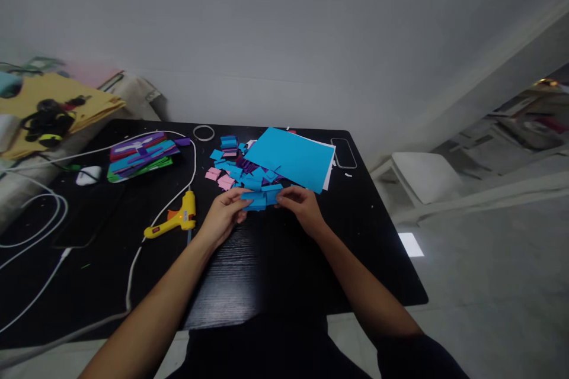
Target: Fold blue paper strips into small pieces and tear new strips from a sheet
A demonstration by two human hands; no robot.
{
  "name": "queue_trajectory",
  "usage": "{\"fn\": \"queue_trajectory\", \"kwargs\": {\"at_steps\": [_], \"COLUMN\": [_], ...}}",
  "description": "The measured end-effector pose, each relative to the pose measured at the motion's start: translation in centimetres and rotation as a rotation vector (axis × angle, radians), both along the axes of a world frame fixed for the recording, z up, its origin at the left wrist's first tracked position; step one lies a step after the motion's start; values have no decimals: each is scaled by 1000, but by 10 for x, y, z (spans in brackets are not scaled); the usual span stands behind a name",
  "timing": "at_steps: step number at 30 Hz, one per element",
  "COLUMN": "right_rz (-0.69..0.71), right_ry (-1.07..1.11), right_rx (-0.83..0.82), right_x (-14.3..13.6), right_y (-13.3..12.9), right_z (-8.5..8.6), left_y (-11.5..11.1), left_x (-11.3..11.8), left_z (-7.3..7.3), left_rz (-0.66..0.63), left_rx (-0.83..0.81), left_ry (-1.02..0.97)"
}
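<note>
Both hands pinch a folded blue paper piece (261,198) at centre frame, the left hand (223,213) at its left end, the right hand (300,204) at its right. Just above lies a pile of paper scraps (233,167) and a blue sheet (291,157); a yellow glue gun (175,222) rests left on the black table (267,266).

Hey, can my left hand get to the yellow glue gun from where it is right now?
Probably yes. The glue gun lies on the table just left of the left hand, with nothing between. But that hand shares a blue paper piece with the right hand.
</note>
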State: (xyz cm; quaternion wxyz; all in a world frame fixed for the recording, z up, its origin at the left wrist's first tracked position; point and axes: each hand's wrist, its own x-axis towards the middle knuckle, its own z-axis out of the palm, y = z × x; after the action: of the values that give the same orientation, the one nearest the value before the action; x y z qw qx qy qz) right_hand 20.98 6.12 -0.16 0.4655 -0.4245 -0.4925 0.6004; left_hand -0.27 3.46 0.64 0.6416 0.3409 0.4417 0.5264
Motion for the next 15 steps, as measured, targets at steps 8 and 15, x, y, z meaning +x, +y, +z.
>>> {"fn": "queue_trajectory", "kwargs": {"at_steps": [8, 15], "right_rz": [62, 109], "right_ry": [32, -97], "right_rx": [71, 140], "right_x": [-1, -7], "right_y": [-1, -12], "right_z": [-3, -4], "left_y": [1, 4], "left_x": [0, 1], "left_z": [-8, -14], "left_rz": [1, -2], "left_rx": [33, 34], "left_ry": [55, 154]}}
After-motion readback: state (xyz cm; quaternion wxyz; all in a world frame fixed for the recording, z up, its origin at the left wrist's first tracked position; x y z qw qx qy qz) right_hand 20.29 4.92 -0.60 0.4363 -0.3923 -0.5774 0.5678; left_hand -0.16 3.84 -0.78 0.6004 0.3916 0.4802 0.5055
